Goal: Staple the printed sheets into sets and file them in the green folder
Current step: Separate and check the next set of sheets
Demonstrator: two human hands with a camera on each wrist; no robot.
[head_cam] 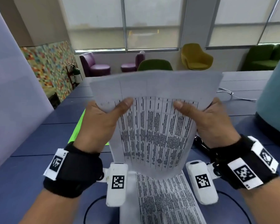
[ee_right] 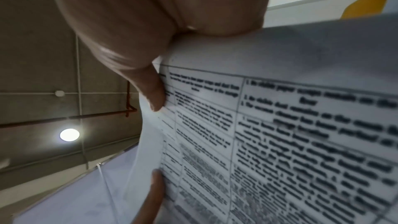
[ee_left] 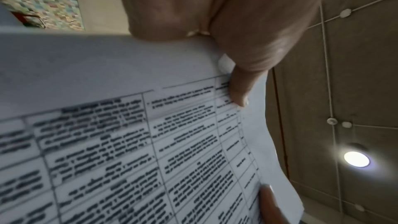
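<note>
Both hands hold printed sheets up over the blue bench.

Nearest, more printed pages [head_cam: 165, 199] lie flat on the bench [head_cam: 27, 172] between the wrists. Above them the left hand [head_cam: 102, 122] and right hand [head_cam: 207, 122] each grip a side edge of the raised sheets [head_cam: 153, 126], thumbs pressed on the printed face, fingers behind; the paper bows between the two grips and its top edge rises past them. The green folder [head_cam: 78, 126] lies on the bench behind the left hand. Farther off stand lounge chairs [head_cam: 196, 57].
</note>
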